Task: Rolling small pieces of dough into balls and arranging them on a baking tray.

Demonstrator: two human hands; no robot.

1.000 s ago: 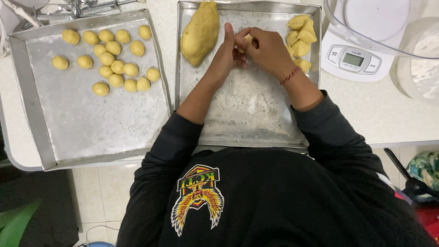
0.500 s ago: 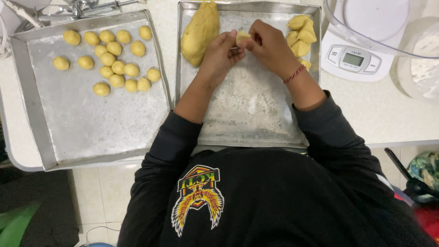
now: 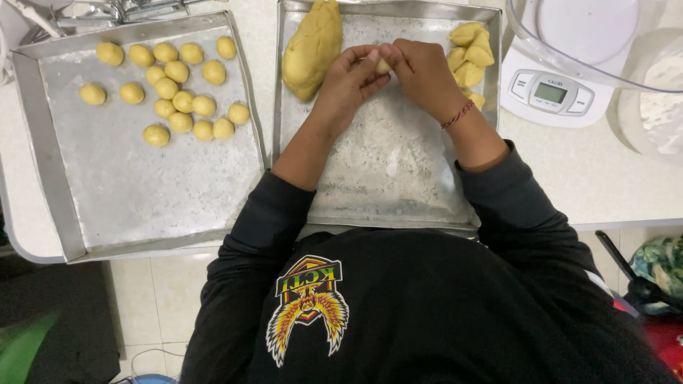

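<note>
Left hand (image 3: 348, 80) and right hand (image 3: 420, 71) pinch one small yellow dough piece (image 3: 383, 66) over the floured steel tray (image 3: 398, 178). Shaping step (judging); next calls for gentle rounding. Finished balls (image 3: 171, 89) at nine o'clock.

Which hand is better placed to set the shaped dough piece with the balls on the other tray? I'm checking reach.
Probably the left hand: it pinches the dough piece together with the right hand, but lies nearer the tray of balls, with nothing between.

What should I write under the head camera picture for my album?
Left hand and right hand pinch a small dough piece over a floured tray, beside a tray of dough balls.
</note>
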